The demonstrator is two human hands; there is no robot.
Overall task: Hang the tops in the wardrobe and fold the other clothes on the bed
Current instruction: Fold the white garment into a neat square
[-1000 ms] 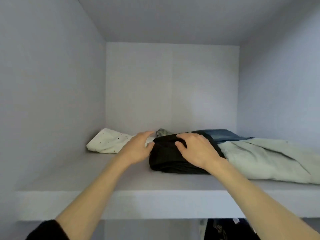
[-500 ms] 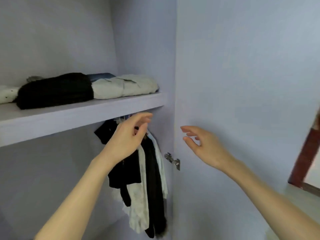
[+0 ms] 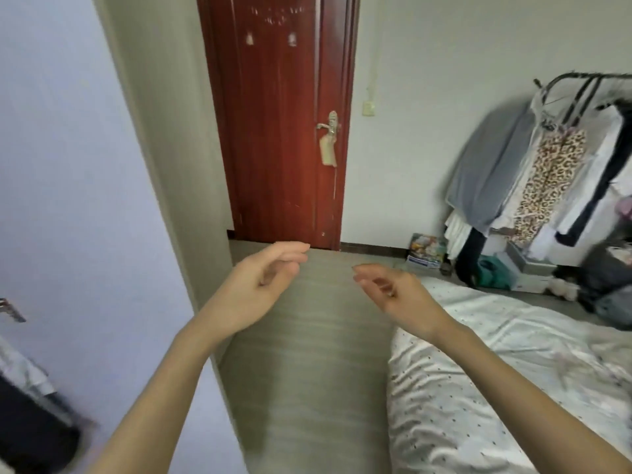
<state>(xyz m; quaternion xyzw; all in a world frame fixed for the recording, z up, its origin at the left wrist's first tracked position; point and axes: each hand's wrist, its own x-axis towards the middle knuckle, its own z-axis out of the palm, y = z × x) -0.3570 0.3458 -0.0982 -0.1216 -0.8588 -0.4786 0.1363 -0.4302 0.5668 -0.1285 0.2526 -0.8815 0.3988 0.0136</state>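
Note:
My left hand [image 3: 260, 282] and my right hand [image 3: 396, 295] float in front of me over the floor, palms turned toward each other, fingers relaxed, holding nothing. The open wardrobe door [image 3: 78, 200] fills the left side, with dark and white hanging clothes [image 3: 24, 398] just showing at the bottom left edge. The bed [image 3: 496, 388] with a white dotted sheet lies at the lower right, below my right forearm.
A dark red room door [image 3: 284, 124] stands shut straight ahead. A clothes rack [image 3: 554, 159] with several garments, boxes and bags on the floor beneath it, stands at the far right. A strip of wood-look floor [image 3: 307, 354] runs between wardrobe and bed.
My hands left the folded black garment on the wardrobe shelf and came away with nothing in them. My view swung right, from the wardrobe interior past its door toward the room door and the bed.

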